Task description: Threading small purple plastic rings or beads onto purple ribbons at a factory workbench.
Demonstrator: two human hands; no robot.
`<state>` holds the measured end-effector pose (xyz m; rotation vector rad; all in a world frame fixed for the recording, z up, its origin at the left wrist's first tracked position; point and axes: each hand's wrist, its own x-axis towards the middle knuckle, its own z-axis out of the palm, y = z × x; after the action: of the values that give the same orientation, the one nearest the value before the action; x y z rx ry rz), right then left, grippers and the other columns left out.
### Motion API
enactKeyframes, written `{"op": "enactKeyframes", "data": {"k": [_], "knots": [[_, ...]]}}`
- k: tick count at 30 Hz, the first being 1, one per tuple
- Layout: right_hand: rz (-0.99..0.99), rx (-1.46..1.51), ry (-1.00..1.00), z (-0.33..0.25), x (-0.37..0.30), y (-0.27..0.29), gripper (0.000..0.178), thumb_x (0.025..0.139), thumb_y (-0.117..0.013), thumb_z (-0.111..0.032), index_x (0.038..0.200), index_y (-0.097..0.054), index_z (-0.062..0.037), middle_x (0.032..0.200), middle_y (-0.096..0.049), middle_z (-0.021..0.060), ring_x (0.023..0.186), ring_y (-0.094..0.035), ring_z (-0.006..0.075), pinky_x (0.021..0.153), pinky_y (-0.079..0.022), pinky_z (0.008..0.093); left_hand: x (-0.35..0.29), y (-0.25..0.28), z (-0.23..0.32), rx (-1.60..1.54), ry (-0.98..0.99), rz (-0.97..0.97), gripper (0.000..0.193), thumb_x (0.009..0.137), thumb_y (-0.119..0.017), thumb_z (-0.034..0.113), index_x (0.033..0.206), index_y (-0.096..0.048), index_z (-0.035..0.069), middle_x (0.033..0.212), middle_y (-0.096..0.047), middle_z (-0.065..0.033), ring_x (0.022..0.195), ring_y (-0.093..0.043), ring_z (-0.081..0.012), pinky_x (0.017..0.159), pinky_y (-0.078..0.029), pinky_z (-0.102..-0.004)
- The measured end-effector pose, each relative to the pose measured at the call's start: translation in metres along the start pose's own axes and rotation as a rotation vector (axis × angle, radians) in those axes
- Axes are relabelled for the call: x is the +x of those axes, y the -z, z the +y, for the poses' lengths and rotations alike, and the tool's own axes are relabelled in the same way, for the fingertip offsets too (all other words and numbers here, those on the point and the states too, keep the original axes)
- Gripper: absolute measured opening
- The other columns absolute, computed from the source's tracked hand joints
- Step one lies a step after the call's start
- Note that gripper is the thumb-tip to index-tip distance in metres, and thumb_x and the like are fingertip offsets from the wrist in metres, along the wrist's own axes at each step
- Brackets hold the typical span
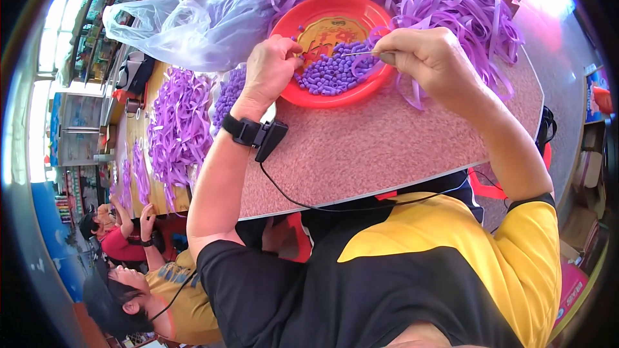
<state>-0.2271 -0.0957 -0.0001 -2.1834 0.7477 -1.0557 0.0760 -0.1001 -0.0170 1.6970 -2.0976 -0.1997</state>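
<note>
A red plate (353, 98) on the table holds a heap of small purple beads (332, 77), with a yellow print on its bottom. Over the plate's right side, my right hand (425, 58) pinches a thin needle (359, 53), whose tip points left above the beads. Purple ribbon (369, 64) hangs in a loop by those fingers. At the left rim my left hand (271, 67) has its thumb and fingers pressed together; what they hold, if anything, is too small to make out. A dark strap with a small black device (271, 140) is round my left wrist.
Piles of purple ribbon (445, 6) lie behind and right of the plate. A translucent plastic bag (193, 29), more beads (229, 93) and another ribbon pile (177, 122) are to the left. A black cable (284, 188) crosses the table's near edge. Two people sit at the left.
</note>
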Motion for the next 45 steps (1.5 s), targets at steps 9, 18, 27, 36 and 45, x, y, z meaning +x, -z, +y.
{"op": "enactKeyframes", "data": {"k": [9, 18, 27, 36, 45], "knots": [[-0.061, -0.048, -0.100, -0.001, 0.001, -0.003, 0.017, 0.090, -0.061, 0.001, 0.106, -0.068, 0.0011, 0.090, -0.072, 0.0130, 0.080, -0.069, 0.0174, 0.072, -0.053, 0.0286, -0.003, -0.001, 0.012, -0.158, 0.033, 0.036, 0.010, 0.080, -0.072, 0.009, 0.087, -0.072, 0.001, 0.084, -0.069, -0.0091, 0.075, -0.066, -0.0243, 0.066, -0.052, -0.0365], [-0.061, 0.083, -0.082, -0.003, -0.004, -0.011, 0.030, 0.092, -0.057, 0.006, 0.118, -0.068, -0.0027, 0.103, -0.073, 0.0137, 0.096, -0.069, 0.0180, 0.084, -0.053, 0.0294, -0.050, 0.008, 0.091, -1.571, 0.393, -0.036, 0.019, 0.096, -0.061, 0.008, 0.111, -0.062, -0.004, 0.089, -0.067, -0.0081, 0.075, -0.062, -0.0138, 0.060, -0.049, -0.0265], [-0.084, 0.031, -0.034, -0.018, -0.012, -0.017, 0.029, 0.089, -0.057, 0.007, 0.114, -0.069, -0.0015, 0.095, -0.072, 0.0133, 0.086, -0.067, 0.0166, 0.079, -0.053, 0.0285, -0.077, -0.013, 0.114, -1.625, 0.385, 0.140, 0.016, 0.095, -0.064, 0.007, 0.108, -0.064, -0.003, 0.088, -0.065, -0.0069, 0.074, -0.061, -0.0129, 0.059, -0.049, -0.0261], [-0.055, 0.083, -0.049, -0.059, -0.019, -0.026, 0.028, 0.092, -0.054, 0.005, 0.117, -0.065, -0.0021, 0.078, -0.062, 0.0072, 0.070, -0.055, 0.0105, 0.069, -0.048, 0.0257, -0.118, -0.003, 0.115, -1.207, 0.391, 0.225, 0.016, 0.089, -0.070, 0.004, 0.104, -0.067, -0.001, 0.087, -0.066, -0.0035, 0.070, -0.059, -0.0090, 0.059, -0.046, -0.0232], [-0.160, 0.348, -0.133, -0.059, -0.028, -0.046, 0.030, 0.096, -0.049, 0.008, 0.120, -0.065, -0.0007, 0.115, -0.068, 0.0087, 0.108, -0.062, 0.0152, 0.099, -0.051, 0.0293, -0.155, 0.049, 0.034, 0.276, 0.237, 0.200, 0.045, 0.065, -0.085, 0.015, 0.105, -0.068, 0.003, 0.098, -0.059, -0.0128, 0.100, -0.053, -0.0341, 0.088, -0.044, -0.0440]]}}
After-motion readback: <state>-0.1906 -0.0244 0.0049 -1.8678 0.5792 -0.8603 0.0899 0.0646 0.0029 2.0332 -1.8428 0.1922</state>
